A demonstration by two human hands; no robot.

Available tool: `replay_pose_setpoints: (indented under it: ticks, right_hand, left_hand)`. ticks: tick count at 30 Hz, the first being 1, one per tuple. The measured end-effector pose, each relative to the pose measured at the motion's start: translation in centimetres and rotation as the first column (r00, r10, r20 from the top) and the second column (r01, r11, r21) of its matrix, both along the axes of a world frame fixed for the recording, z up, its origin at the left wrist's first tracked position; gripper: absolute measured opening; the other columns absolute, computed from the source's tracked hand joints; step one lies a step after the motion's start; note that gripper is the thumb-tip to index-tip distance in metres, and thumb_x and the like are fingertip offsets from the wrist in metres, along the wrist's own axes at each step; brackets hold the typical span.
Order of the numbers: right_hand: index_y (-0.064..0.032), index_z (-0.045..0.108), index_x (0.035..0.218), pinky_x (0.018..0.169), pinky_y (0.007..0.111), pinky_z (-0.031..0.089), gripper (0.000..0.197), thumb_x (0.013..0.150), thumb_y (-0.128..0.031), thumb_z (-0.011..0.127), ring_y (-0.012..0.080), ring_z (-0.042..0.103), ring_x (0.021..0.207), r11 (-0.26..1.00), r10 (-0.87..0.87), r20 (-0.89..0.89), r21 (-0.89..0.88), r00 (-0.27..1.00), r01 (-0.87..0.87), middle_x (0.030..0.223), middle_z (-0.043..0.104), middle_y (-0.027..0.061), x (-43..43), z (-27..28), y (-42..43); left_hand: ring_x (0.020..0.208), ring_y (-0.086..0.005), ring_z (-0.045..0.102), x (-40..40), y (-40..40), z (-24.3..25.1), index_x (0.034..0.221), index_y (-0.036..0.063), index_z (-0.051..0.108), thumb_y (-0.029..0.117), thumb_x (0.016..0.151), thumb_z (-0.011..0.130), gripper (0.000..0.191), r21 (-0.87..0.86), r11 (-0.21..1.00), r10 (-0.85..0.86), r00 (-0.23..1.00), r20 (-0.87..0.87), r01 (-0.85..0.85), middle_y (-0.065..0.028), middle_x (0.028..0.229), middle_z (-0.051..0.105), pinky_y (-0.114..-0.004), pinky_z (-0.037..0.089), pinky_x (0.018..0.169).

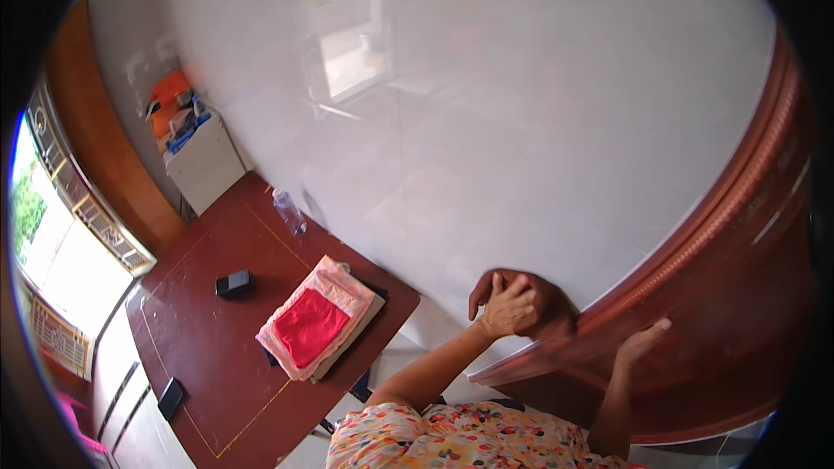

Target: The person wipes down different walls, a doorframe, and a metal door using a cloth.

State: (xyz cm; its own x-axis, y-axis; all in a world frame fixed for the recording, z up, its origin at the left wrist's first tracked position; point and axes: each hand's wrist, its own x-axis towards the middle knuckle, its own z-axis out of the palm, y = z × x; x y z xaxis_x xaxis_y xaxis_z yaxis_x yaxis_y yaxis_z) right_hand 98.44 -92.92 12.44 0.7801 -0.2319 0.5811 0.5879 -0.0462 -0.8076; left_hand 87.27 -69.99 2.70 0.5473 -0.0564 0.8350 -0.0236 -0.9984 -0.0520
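Note:
My left hand (511, 307) lies over the rounded, reddish-brown wooden end piece (554, 303) of a large piece of furniture. Its fingers are bent, and how firmly they hold the wood is unclear. To the right, my right hand (638, 342) is in front of the dark red-brown wooden panel (723, 326), with its thumb pointing up and outward. Most of its fingers are hidden, so I cannot tell whether it touches the panel or holds anything. A curved wooden moulding (704, 234) rises from the end piece along the pale, glossy wall (521, 143).
On the red-brown table (228, 345) at left sit a folded pink cloth (311, 326) atop patterned folded fabric (342, 290), a small dark box (233, 283), a phone (171, 398) and a clear plastic bottle (289, 210). Behind it, a white cabinet (208, 166) carries orange and blue items.

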Motion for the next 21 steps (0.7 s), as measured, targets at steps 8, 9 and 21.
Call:
replay_pose_setpoints:
  ticks: [8,9,21]
  right_hand:
    - [0.0094,0.023,0.13,0.105,0.033,0.018,0.06,0.094,-0.038,0.027,0.0255,0.025,0.125,0.989,-0.019,0.045,0.148,0.999,0.012,0.138,0.021,0.0203,-0.9,2.2,1.0]
    - [0.0094,0.023,0.13,0.105,0.033,0.018,0.06,0.094,-0.038,0.027,0.0255,0.025,0.125,0.989,0.012,0.033,0.144,0.999,-0.017,0.138,0.021,0.0203,-1.1,2.0,1.6]
    - [-0.0006,0.025,0.133,0.103,0.036,0.024,0.068,0.089,-0.053,0.024,0.0271,0.028,0.123,0.917,0.19,-0.154,0.382,0.97,-0.119,0.137,0.025,0.0142,-0.8,2.7,0.5]
  left_hand:
    - [0.104,-0.0288,0.046,-2.5,24.4,6.5,0.112,-0.0014,0.048,0.036,0.087,0.042,0.045,-0.828,0.463,0.786,0.578,0.218,-0.317,-0.0173,0.107,0.05,-0.037,0.031,0.096]
    - [0.107,-0.0274,0.044,-6.0,28.9,4.4,0.116,-0.0015,0.045,0.032,0.091,0.04,0.042,-0.823,0.568,0.751,0.405,0.521,0.004,-0.0174,0.111,0.049,-0.034,0.03,0.097]
    - [0.127,-0.0323,0.017,-1.2,9.9,-7.6,0.132,-0.0061,0.018,0.035,0.093,0.026,0.057,-0.988,0.144,0.66,0.749,0.059,-0.048,-0.0227,0.138,0.018,-0.035,0.011,0.105]
